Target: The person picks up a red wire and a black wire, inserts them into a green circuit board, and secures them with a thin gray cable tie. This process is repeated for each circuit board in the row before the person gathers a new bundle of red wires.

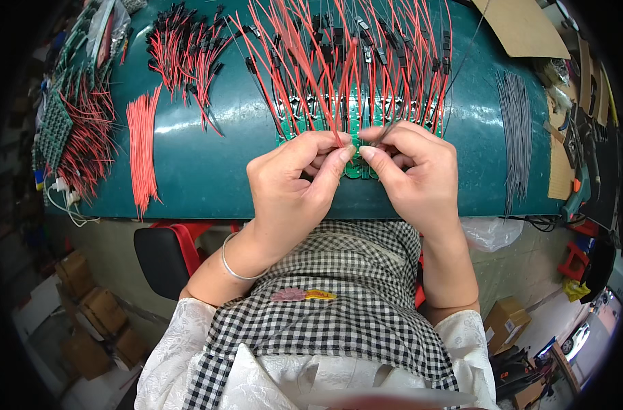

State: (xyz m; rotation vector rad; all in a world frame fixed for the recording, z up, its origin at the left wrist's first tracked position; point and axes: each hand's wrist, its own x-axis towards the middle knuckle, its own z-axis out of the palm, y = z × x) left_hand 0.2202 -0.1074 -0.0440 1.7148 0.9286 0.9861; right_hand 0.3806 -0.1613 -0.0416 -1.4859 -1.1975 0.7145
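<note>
Both hands meet at the near edge of a green circuit board (354, 124), which lies on the table with rows of red and black wires (387, 82) rising from it, several ending in black plugs. My left hand (291, 171) is closed, thumb against forefinger, pinching a red wire (335, 117) that runs up and away. In a similar pinch, my right hand (421, 167) holds a thin black wire (388, 130) just above the board. The fingertips cover the wire ends and part of the board.
On the green table (222, 178) lie a bundle of loose red wires (142, 150), a pile of plugged wires (181, 51) and, at right, loose black wires (513, 130). Stacked green boards with red wires (58, 133) stand far left. Cardboard (523, 27) and a green-handled tool (577, 198) sit at right.
</note>
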